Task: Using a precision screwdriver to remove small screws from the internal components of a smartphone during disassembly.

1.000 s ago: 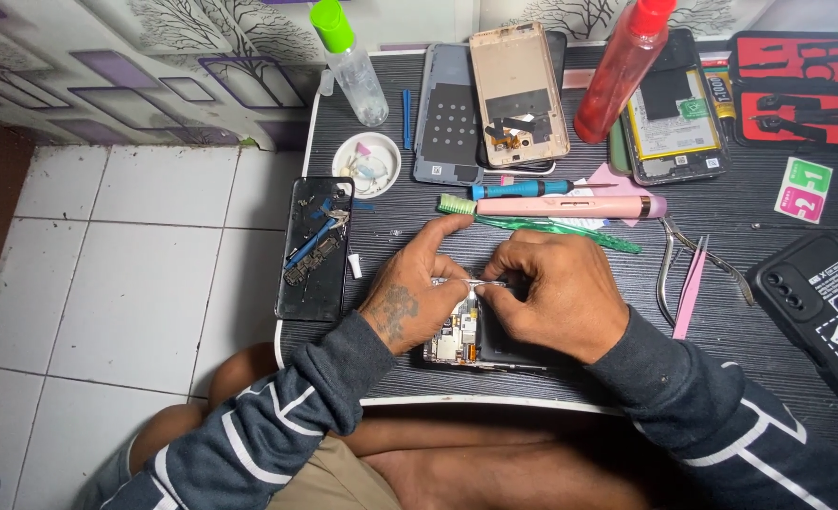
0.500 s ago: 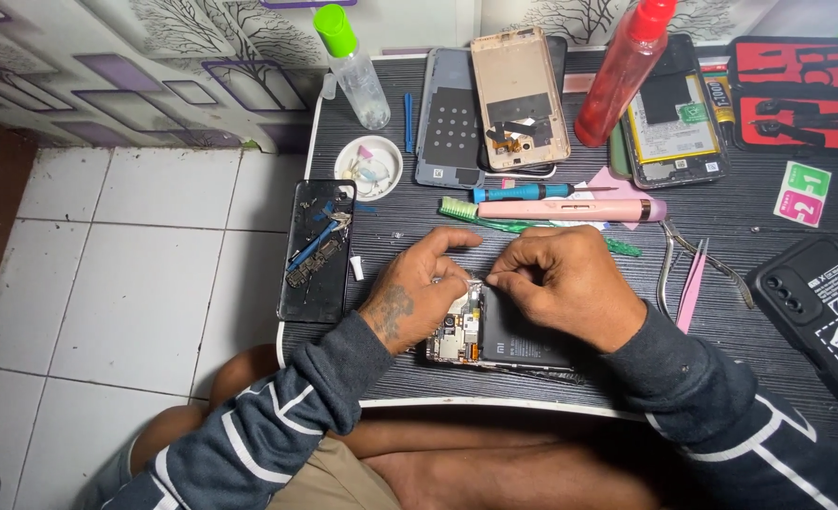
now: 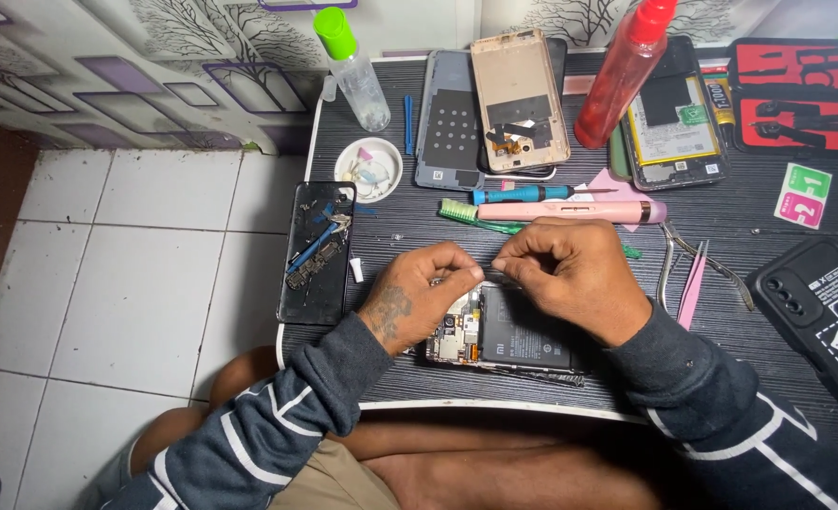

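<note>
An opened phone (image 3: 508,335) lies on the dark table near its front edge, circuit board and black battery exposed. My left hand (image 3: 419,297) rests on the phone's left end, thumb and fingers pinched at its top edge. My right hand (image 3: 570,274) sits over the phone's upper right, fingers curled around a thin metal tool (image 3: 494,277) whose tip meets my left fingertips. What the fingertips pinch is too small to make out.
A black tray phone (image 3: 316,250) with small parts lies left. A white dish (image 3: 369,170), a clear bottle (image 3: 353,68), a red bottle (image 3: 624,71), phone backs (image 3: 518,99), a pink tool (image 3: 570,211), a blue screwdriver (image 3: 523,195), pliers (image 3: 693,260) and a black case (image 3: 820,316) surround the hands.
Both hands have drawn a little closer together over the phone's top edge, and the right hand has shifted slightly up and right. The phone has stayed put.
</note>
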